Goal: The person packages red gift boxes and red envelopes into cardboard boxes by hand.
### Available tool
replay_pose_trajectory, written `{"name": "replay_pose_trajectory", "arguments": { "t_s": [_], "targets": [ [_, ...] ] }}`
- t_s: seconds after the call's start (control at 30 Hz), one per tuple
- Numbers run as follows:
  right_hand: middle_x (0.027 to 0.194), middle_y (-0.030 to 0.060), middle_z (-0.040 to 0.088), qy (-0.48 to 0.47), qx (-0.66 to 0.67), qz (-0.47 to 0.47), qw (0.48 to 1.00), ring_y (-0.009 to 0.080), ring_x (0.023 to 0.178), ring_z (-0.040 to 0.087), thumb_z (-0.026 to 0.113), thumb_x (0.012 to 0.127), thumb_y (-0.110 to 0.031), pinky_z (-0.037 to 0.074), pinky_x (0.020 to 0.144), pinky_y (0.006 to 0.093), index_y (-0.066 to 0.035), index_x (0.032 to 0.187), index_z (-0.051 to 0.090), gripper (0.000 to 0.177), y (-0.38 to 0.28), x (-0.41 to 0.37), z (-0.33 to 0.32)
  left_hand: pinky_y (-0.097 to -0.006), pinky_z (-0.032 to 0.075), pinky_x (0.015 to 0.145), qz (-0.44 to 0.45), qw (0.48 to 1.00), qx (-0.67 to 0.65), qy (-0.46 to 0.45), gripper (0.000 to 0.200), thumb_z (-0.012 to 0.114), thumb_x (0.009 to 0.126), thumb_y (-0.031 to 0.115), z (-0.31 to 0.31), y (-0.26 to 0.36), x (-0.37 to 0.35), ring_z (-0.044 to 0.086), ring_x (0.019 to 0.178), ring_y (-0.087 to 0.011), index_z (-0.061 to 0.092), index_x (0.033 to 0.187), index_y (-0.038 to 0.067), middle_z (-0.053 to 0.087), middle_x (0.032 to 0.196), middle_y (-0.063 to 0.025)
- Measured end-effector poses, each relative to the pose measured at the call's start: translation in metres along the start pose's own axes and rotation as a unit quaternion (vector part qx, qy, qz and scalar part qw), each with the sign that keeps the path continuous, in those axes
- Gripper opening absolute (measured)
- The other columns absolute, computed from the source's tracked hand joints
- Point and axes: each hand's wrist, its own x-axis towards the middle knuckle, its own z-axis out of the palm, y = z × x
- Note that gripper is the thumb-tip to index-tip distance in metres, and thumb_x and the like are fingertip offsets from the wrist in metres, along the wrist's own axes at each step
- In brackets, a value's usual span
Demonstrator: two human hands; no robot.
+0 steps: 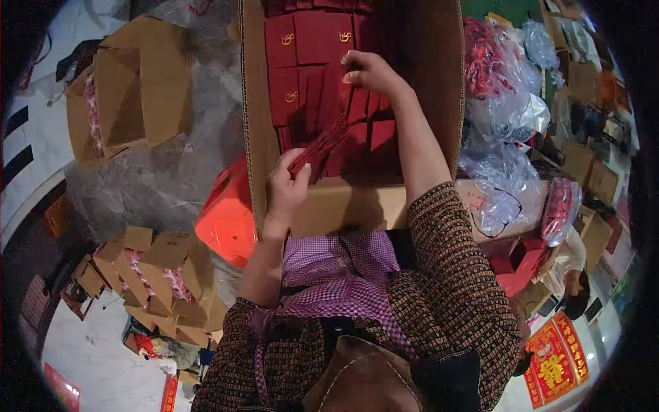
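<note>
One collar [347, 349], one carton [340, 208]; left hand [288, 185] pinches one red bundle [328, 141], right hand [372, 71], fingers curled, grip unclear.

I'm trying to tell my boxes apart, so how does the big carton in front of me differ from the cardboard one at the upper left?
The big carton shows dark red boxes packed inside; the upper-left carton shows no contents. The upper-left carton has a pinkish patterned strip; none shows on the big carton. Your left hand and right hand are at the big carton, neither at the other. Both are brown cardboard.
</note>
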Motion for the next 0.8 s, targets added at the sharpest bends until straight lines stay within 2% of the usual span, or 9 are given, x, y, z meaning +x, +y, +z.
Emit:
{"name": "replay_pose_trajectory", "arguments": {
  "t_s": [0.03,0.1,0.17,0.4,0.5,0.57,0.67,0.73,0.8],
  "targets": [
    [0.088,-0.0017,0.057,-0.016,0.12,0.019,0.992,0.0095,0.087,0.053,0.068,0.078,0.0,0.046,0.079,0.0263,-0.002,0.1,0.056,0.025,-0.014,-0.007,-0.004,-0.03,0.047,0.082,0.01,1.0,0.007,-0.004,0.027,0.059,0.083,0.005,0.0,-0.002,0.001,0.059,0.09,-0.0173,0.057,0.11,-0.001,0.063,0.097,-0.0103],
    [0.089,-0.0021,0.058,0.023,0.054,-0.077,0.995,0.0097,0.087,0.052,0.069,0.078,-0.002,0.045,0.079,0.0262,-0.003,0.1,0.057,0.025,-0.005,-0.001,-0.009,-0.0302,0.048,0.08,0.015,0.999,0.028,-0.018,0.028,0.059,0.083,0.005,0.0,-0.003,0.0,0.061,0.089,-0.0181,0.057,0.11,-0.001,0.064,0.096,-0.012],
    [0.09,-0.0021,0.059,0.028,0.033,-0.089,0.995,0.0096,0.088,0.052,0.069,0.079,-0.003,0.045,0.08,0.0263,-0.003,0.102,0.057,0.026,-0.012,-0.002,-0.014,-0.0301,0.048,0.078,0.012,0.998,0.037,-0.042,0.027,0.06,0.082,0.004,0.0,0.0,0.001,0.061,0.087,-0.018,0.057,0.109,-0.001,0.065,0.094,-0.0124],
    [0.098,0.004,0.063,0.235,0.036,-0.174,0.956,0.013,0.091,0.056,0.071,0.079,-0.01,0.046,0.079,0.0295,-0.003,0.11,0.056,0.035,-0.036,-0.011,-0.028,-0.0285,0.048,0.076,0.021,0.998,0.016,-0.05,0.028,0.06,0.082,0.005,0.006,-0.006,-0.001,0.061,0.084,-0.0152,0.057,0.11,0.0,0.065,0.091,-0.01],
    [0.098,0.0062,0.063,0.24,0.158,-0.148,0.946,0.0148,0.09,0.058,0.07,0.08,-0.012,0.047,0.077,0.0293,-0.003,0.108,0.055,0.033,-0.054,-0.024,-0.033,-0.0276,0.048,0.076,0.013,0.997,0.0,-0.071,0.028,0.06,0.082,0.005,0.007,-0.007,-0.001,0.06,0.084,-0.0133,0.057,0.11,0.0,0.065,0.09,-0.0087],
    [0.098,0.0065,0.063,0.246,0.24,-0.119,0.932,0.0156,0.091,0.058,0.07,0.08,-0.011,0.047,0.078,0.0296,-0.003,0.108,0.056,0.033,-0.046,-0.025,-0.035,-0.0335,0.05,0.076,-0.025,0.996,-0.032,-0.076,0.025,0.06,0.081,0.005,0.007,-0.002,-0.001,0.064,0.084,-0.0244,0.057,0.105,-0.001,0.065,0.09,-0.0142],
    [0.1,0.0067,0.064,0.259,0.358,-0.078,0.893,0.0175,0.091,0.06,0.07,0.08,-0.01,0.048,0.08,0.0322,-0.003,0.109,0.057,0.033,-0.042,-0.037,-0.038,-0.0327,0.05,0.074,-0.012,0.997,0.006,-0.08,0.026,0.06,0.081,0.005,0.007,0.006,0.0,0.063,0.081,-0.0205,0.057,0.106,0.0,0.065,0.085,-0.0131],
    [0.103,0.0072,0.064,0.216,0.526,-0.049,0.821,0.0195,0.097,0.059,0.068,0.082,-0.011,0.046,0.089,0.0351,-0.002,0.111,0.057,0.032,-0.04,-0.046,-0.043,-0.0322,0.049,0.074,0.008,0.997,-0.003,-0.081,0.028,0.059,0.08,0.005,0.01,0.006,0.002,0.062,0.08,-0.0197,0.056,0.108,0.0,0.065,0.085,-0.0135],
    [0.107,0.0071,0.063,0.205,0.537,-0.061,0.816,0.0208,0.102,0.058,0.067,0.083,-0.015,0.043,0.093,0.038,-0.003,0.111,0.058,0.032,-0.031,-0.05,-0.045,-0.0322,0.049,0.075,-0.018,0.997,-0.011,-0.079,0.028,0.059,0.08,0.005,0.013,0.0,0.001,0.062,0.081,-0.0195,0.056,0.108,0.0,0.065,0.086,-0.0138]
  ]
}}
